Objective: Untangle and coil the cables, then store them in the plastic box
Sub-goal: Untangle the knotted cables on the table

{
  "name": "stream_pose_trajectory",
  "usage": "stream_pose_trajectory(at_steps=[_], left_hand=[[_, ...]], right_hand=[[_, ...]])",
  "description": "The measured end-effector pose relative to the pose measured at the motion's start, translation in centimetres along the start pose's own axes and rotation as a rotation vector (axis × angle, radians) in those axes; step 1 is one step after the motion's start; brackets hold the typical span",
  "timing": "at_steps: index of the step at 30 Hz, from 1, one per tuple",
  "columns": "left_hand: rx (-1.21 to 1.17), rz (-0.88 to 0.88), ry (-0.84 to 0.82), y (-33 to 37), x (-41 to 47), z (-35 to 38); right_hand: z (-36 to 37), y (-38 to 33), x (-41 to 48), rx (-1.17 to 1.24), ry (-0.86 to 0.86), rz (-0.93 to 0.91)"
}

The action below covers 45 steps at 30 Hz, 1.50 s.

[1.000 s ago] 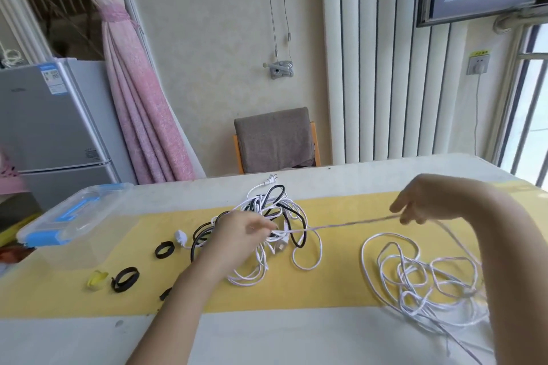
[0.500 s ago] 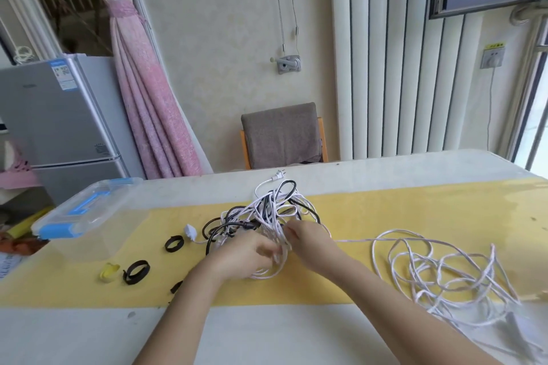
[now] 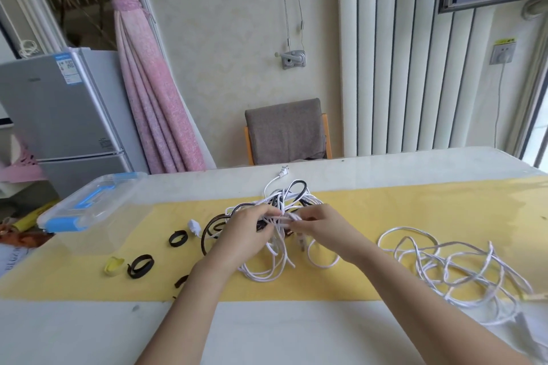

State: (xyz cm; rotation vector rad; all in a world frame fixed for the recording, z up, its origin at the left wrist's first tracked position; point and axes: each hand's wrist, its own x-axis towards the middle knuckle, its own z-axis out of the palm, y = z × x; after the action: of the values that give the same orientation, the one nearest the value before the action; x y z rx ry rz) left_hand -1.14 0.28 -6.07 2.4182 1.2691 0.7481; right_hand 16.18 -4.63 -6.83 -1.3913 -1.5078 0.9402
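Returned from its rightward pull, right hand (image 3: 323, 228) pinches white strands in the cable tangle (image 3: 284, 198); left hand (image 3: 246, 231) grips it alongside.

The left hand (image 3: 246, 231) and the right hand (image 3: 323, 228) both grip strands in the tangle of cables (image 3: 292, 195), so the two forearms take the way in from the near side. Left of the tangle lie a white plug (image 3: 194, 225), black straps (image 3: 178, 238) and a yellow clip (image 3: 114, 266), apart from each other, with room for fingers between them. Further left the plastic box (image 3: 89, 216), with its lid on, fills that corner. Right of the tangle there is a narrow bare strip, then the loose white cable (image 3: 444, 264) sprawls wide. Behind the tangle the worktop (image 3: 296, 335) is bare up to the chair (image 3: 284, 130).
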Motion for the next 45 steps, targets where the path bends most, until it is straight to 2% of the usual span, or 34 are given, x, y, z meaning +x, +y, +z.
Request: stream_pose_trajectory(at_steps=[2, 5, 8, 10, 12, 13, 15, 17, 20, 22, 23, 24, 26, 28, 31, 34, 37, 41, 45], left_hand=[[-0.044, 0.031, 0.024, -0.9, 0.1, 0.6], [-0.152, 0.004, 0.172, -1.5, 0.2, 1.5], [-0.253, -0.088, 0.234, -1.4, 0.3, 1.7], [-0.433, -0.219, 0.255, -2.6, 0.7, 1.3], [-0.699, -0.37, 0.291, -3.7, 1.0, 0.9], [-0.804, -0.409, 0.303, -4.1, 1.2, 0.7], [-0.867, -0.398, 0.258, -4.0, 1.2, 0.4], [-0.775, -0.286, 0.095, -3.2, 0.9, -0.5], [-0.549, -0.093, -0.307, -1.6, 0.0, -2.7], [-0.324, -0.061, -0.558, -0.6, -0.5, -3.7], [-0.237, -0.061, -0.622, 0.0, -0.7, -3.9], [-0.179, -0.059, -0.637, 0.7, -0.8, -3.7], [-0.061, -0.057, -0.503, 1.6, -0.8, -2.9], [-0.004, -0.076, -0.415, 1.9, -0.6, -1.8], [-0.178, -0.121, -0.458, 2.0, -0.9, -1.2], [-0.277, -0.168, -0.352, 1.6, -0.8, -1.6], [-0.204, -0.213, -0.199, 1.9, -0.8, -1.5], [-0.008, -0.219, -0.29, 3.2, -1.3, 0.0], [-0.16, -0.301, -0.195, 3.9, -1.0, 0.9]], right_hand=[[-0.6, 0.0, -0.1, 0.098, -0.006, -0.024], [-1.1, -0.3, 0.0, 0.219, 0.019, -0.008], [-1.7, -0.4, 0.5, 0.204, 0.159, 0.048], [-3.0, -0.1, 0.6, 0.13, 0.257, 0.105], [-4.4, 0.3, 0.6, 0.167, 0.316, 0.168], [-4.9, 0.6, 0.6, 0.187, 0.335, 0.192], [-5.5, 0.9, 0.6, 0.167, 0.329, 0.23], [-5.5, 0.9, 0.5, 0.111, 0.263, 0.231], [-5.4, 0.0, 0.0, 0.017, 0.147, 0.173], [-5.6, -0.9, -0.5, -0.051, 0.047, 0.153], [-5.8, -1.3, -0.7, -0.067, -0.009, 0.152], [-5.9, -1.5, -1.0, -0.062, -0.064, 0.148], [-6.0, -1.8, -1.1, -0.043, -0.128, 0.136], [-5.5, -1.7, -1.1, -0.196, -0.137, 0.148], [-3.9, -1.2, -1.1, -0.58, -0.279, 0.157], [-2.1, -0.6, -1.1, -0.72, -0.395, 0.182], [-0.8, -0.6, -0.8, -0.778, -0.356, 0.154], [-0.1, -1.4, -1.1, -0.712, -0.243, 0.083], [-0.2, -1.6, -1.4, -0.705, -0.082, -0.083]])
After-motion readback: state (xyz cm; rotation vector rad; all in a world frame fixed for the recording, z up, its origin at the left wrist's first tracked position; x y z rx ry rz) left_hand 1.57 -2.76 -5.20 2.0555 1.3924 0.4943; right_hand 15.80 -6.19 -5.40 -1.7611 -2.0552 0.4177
